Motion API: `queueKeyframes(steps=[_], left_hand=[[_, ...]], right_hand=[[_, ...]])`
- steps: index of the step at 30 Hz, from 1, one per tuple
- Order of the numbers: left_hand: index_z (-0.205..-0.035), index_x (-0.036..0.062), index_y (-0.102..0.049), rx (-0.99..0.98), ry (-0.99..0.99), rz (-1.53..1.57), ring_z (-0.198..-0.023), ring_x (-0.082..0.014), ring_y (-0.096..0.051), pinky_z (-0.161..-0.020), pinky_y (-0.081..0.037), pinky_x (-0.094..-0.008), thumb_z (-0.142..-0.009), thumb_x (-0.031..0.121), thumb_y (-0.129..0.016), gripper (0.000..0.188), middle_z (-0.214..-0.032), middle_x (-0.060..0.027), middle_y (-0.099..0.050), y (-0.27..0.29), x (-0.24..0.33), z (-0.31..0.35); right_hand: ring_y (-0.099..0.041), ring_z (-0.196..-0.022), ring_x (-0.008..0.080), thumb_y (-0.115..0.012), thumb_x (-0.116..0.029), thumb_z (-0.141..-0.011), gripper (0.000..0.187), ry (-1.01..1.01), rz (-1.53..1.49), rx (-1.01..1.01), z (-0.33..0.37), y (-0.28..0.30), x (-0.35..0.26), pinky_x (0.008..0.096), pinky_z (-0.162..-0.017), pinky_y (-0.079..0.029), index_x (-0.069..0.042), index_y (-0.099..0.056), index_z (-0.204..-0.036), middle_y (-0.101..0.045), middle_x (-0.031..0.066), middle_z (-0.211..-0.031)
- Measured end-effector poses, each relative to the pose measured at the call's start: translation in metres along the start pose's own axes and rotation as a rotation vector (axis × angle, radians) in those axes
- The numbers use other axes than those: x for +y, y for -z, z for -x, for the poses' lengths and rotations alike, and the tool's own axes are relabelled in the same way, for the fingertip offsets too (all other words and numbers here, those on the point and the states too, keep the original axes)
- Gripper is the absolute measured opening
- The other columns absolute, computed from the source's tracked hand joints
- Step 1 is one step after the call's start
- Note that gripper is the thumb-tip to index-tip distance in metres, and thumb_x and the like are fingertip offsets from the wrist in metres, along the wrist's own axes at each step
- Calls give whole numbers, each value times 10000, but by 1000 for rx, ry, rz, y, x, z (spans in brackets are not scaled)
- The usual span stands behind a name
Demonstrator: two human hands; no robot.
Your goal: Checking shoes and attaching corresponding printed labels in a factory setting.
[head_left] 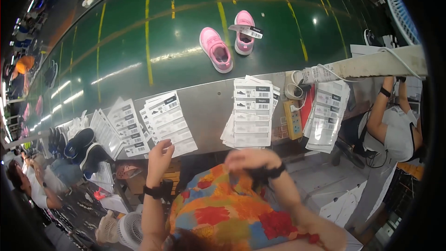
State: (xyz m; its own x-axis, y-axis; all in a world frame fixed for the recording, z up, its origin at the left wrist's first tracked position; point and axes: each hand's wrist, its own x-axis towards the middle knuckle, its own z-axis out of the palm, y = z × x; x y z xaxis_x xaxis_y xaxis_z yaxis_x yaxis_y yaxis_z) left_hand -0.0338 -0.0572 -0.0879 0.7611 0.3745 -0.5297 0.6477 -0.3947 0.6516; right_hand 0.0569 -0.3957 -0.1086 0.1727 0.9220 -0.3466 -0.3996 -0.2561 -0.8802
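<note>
My left hand (160, 154) is at the lower edge of a fanned stack of label sheets (174, 123), its fingers loosely bent and apart, with nothing seen in them. My right hand (246, 159), smeared by motion, hovers just below another stack of label sheets (252, 116); whether it holds anything is hidden. Beyond the stacks, two pink shoes sit on the green conveyor belt. The left shoe (215, 49) lies angled, and the right shoe (244, 46) has a black-and-white label strip (248, 30) across its opening.
More label sheets (127, 128) lie at left, beside dark shoes (80, 143). At right are a yellow power strip (293, 123), a red item (308, 107), another label stack (326, 116) and a beam (371, 65) wound with cable. Co-workers sit at right (395, 125) and left (42, 181).
</note>
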Motion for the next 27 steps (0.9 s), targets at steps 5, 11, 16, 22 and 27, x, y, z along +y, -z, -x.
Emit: queueKeyframes(steps=[5,11,16,22,27], left_hand=[[-1134,-27,-634,-181,-195,-261,-911,-244,-694,-750,-532,-322,-884,132,-633,296,-1059,-168,-696,-25,46,-57],[-1050,-19,-662,-359,-275,-226,-904,-293,-686,-809,-519,-349,-875,56,-611,197,-965,-181,-694,-46,64,-118],[-1031,-15,-674,-315,-199,-287,-912,-313,-688,-805,-522,-346,-868,-15,-566,196,-959,-177,-699,-30,69,-128],[-1118,22,-671,-477,-548,-93,-1058,-367,-612,-929,-483,-404,-815,-22,-627,309,-1221,-174,-639,-112,106,-134],[-1339,-69,-408,-377,-666,-233,-1078,-389,-515,-910,-451,-442,-731,222,-785,772,-1205,-245,-506,-184,112,-107]], right_hand=[[-647,-794,184,-541,-292,-972,305,-731,-281,357,-16,-59,198,304,-697,-525,-30,-626,-1104,-700,82,-944],[-657,-809,258,-556,-330,-946,348,-725,-9,569,-115,-100,288,379,-735,-524,-22,-661,-1068,-707,124,-943],[-659,-813,277,-561,-341,-934,358,-777,-36,664,-90,-152,310,393,-739,-521,-21,-664,-1057,-708,130,-948],[-662,-818,300,-566,-354,-920,370,-739,50,807,-28,-178,324,409,-745,-518,-21,-668,-1044,-708,138,-954],[-664,-823,319,-571,-365,-908,379,-590,138,989,-34,-169,364,423,-749,-515,-21,-671,-1033,-709,144,-958]])
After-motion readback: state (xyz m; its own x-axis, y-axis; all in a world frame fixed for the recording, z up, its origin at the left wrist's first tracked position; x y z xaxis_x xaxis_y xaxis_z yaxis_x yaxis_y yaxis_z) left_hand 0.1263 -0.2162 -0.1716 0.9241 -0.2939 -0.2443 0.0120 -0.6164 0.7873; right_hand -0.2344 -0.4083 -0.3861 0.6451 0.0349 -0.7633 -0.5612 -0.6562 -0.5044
